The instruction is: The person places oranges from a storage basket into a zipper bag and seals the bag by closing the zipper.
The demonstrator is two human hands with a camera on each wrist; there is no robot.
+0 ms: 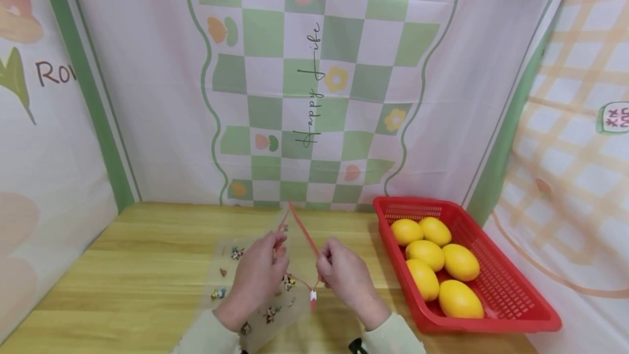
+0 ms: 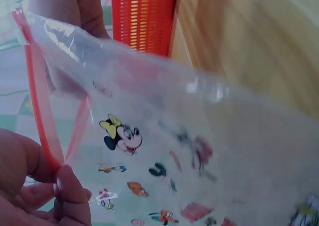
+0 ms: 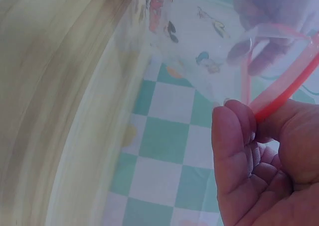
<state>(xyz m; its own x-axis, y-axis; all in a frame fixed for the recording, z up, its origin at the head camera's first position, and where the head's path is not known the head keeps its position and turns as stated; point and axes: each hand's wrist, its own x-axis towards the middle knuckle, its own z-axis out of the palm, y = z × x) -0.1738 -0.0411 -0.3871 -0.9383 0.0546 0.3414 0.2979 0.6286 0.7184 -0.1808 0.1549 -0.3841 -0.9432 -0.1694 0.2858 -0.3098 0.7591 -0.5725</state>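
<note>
A clear zip bag [image 1: 269, 314] printed with small cartoon figures hangs between the hands over the table. Its red zip strip [image 1: 304, 229] is spread apart into a diamond-shaped mouth, with a white slider [image 1: 313, 295] at the near corner. The left hand [image 1: 257, 269] pinches one side of the mouth between thumb and fingers, seen closely in the left wrist view. On the opposite side, the right hand [image 1: 346, 277] pinches the strip. Through the clear film [image 3: 189, 52] in the right wrist view, the left hand shows blurred. Nothing shows inside the bag.
A red plastic basket [image 1: 526, 305] with several yellow lemons [image 1: 461, 299] stands to the right of the hands. The wooden table [image 1: 123, 272] runs back to a hanging checkered cloth [image 1: 304, 70]. Printed cloths also hang at the left and right sides.
</note>
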